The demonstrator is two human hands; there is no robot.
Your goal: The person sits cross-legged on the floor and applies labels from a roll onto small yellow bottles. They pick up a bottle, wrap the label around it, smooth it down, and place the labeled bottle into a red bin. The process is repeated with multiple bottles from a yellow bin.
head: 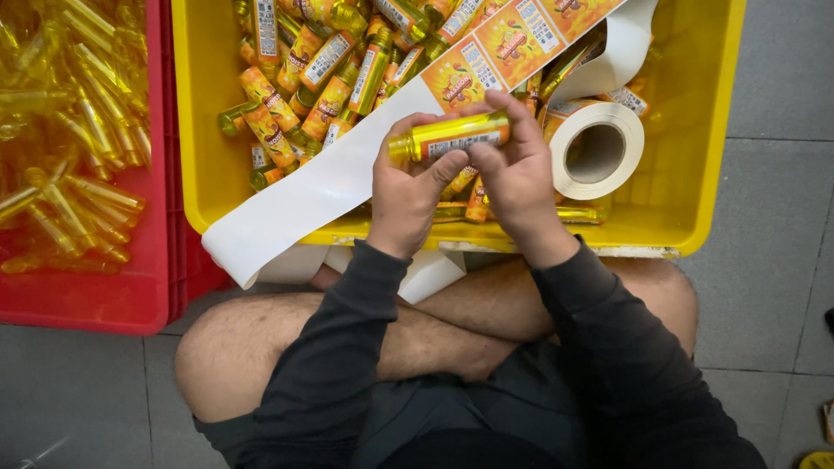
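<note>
Both hands hold one small yellow bottle (450, 136) lying sideways above the front edge of a yellow crate (695, 174). My left hand (404, 187) grips its capped end, thumb on top. My right hand (514, 169) presses an orange label around its body with fingers curled over it. A strip of white backing paper (313, 191) carrying orange labels (504, 48) runs diagonally under the hands. It comes off a label roll (598, 149) just right of my right hand.
Several labelled yellow bottles (321, 78) are piled in the yellow crate. A red crate (95, 287) at left holds several unlabelled clear yellow bottles (74, 130). My crossed bare legs (287, 334) rest on the grey tiled floor (773, 287) below the crates.
</note>
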